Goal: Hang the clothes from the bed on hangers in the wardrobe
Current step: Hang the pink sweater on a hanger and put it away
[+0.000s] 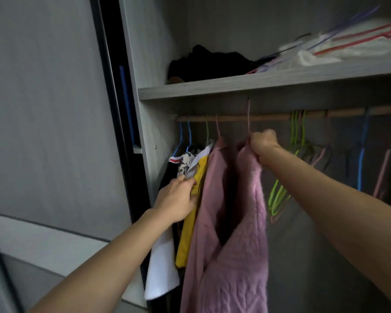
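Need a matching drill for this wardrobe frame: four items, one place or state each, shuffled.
Things:
1 black clothes
2 green hangers
3 right hand
4 left hand

Place or state:
A empty, hanging on the rod
B grips the pink sweater at its top
C piled on the shelf above the rod
D touches the hung clothes at the left

Pairs: 1-C, 2-A, 3-B, 4-D

The shelf (235, 83) carries a black garment heap (208, 62) and loose coloured hangers (357, 39).

A black bundle (208, 62) lies left of white plastic bags (348, 51) on the shelf (235, 85).
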{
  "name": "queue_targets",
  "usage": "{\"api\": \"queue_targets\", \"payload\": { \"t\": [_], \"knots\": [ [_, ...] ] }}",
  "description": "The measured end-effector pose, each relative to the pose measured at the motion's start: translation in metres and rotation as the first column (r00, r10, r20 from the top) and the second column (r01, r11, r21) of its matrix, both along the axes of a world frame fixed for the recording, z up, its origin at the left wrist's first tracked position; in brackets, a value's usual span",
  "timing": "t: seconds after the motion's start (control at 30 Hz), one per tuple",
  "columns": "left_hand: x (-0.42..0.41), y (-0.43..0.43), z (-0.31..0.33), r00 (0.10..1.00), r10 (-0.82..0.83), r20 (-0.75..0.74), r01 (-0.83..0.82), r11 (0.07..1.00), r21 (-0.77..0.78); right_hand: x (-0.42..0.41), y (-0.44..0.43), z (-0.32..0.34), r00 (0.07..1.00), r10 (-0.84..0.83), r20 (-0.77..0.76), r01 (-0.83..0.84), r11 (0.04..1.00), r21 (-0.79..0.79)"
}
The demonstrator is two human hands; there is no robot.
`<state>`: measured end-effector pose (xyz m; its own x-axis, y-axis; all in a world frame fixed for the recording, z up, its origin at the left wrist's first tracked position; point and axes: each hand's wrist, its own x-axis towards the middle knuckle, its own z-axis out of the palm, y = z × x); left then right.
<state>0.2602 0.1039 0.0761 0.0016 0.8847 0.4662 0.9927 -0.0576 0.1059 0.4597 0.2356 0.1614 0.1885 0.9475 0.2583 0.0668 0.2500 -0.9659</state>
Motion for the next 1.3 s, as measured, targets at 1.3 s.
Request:
{"api": "queue_targets", "payload": {
  "t": [1.3],
  "knots": [
    [0.068, 0.062, -0.028, 0.859, -0.511, 0.022, 0.498, 0.845, 0.196, 0.101, -0.016, -0.010, -0.019, -0.621, 0.784, 0.326, 0.737, 0.592]
  ]
}}
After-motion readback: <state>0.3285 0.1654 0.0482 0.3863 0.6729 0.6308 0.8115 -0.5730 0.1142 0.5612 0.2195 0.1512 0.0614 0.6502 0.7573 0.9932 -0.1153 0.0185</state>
